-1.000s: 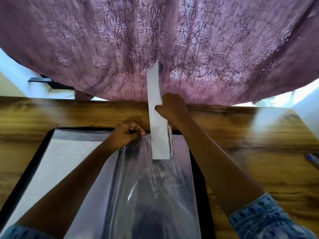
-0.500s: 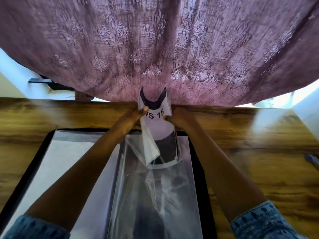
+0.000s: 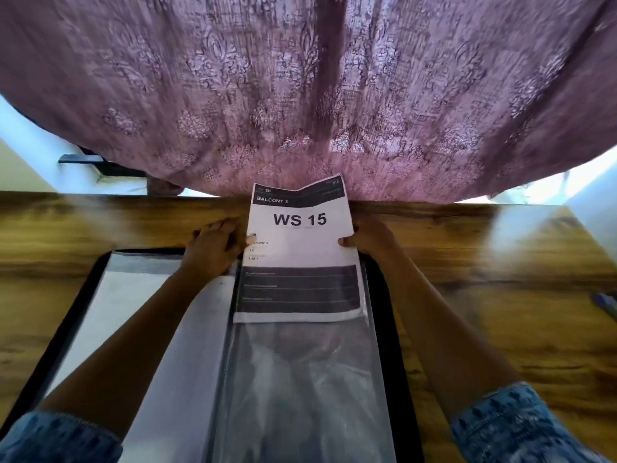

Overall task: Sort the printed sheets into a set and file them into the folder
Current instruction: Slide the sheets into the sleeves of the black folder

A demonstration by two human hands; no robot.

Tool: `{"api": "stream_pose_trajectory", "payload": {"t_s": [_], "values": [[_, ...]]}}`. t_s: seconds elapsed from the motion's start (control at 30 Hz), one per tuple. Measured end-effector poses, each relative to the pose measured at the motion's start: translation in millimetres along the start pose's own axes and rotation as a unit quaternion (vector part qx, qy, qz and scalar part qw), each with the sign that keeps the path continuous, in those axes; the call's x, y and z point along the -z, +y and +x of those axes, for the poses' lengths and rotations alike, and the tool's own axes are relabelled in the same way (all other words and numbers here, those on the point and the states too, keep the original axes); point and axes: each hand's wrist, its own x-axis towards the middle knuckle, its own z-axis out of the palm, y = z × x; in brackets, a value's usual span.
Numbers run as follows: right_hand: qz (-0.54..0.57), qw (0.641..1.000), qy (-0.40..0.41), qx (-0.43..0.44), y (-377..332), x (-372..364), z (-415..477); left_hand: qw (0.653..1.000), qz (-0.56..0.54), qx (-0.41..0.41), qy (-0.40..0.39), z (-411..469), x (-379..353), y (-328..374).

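Observation:
A black folder (image 3: 384,295) lies open on the wooden table, with white pages on its left half and a clear plastic sleeve (image 3: 300,379) on its right half. A printed sheet (image 3: 300,248) headed "BALCONY 3" and "WS 15" faces me flat, its lower part lying at the top of the sleeve. My left hand (image 3: 213,248) pinches the sheet's left edge. My right hand (image 3: 367,238) holds its right edge, thumb on the front. I cannot tell whether the sheet's bottom is inside the sleeve or on top of it.
The wooden table (image 3: 500,279) runs left to right, its far edge under a hanging purple patterned curtain (image 3: 300,95). A blue pen-like object (image 3: 606,304) lies at the right edge. White pages (image 3: 150,329) fill the folder's left half.
The sheet was edge-on in my right hand, then curled between both hands. Now it is opened flat, facing me. My left hand moved off the sleeve's opening onto the sheet.

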Motion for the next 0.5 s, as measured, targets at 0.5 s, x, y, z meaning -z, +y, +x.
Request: {"api": "stream_pose_trajectory", "payload": {"t_s": [0.5], "values": [[-0.231,0.936,0.053,0.259,-13,-113,-120,0.996,-0.057,-0.066,0.034,-52,-27,-8]]}}
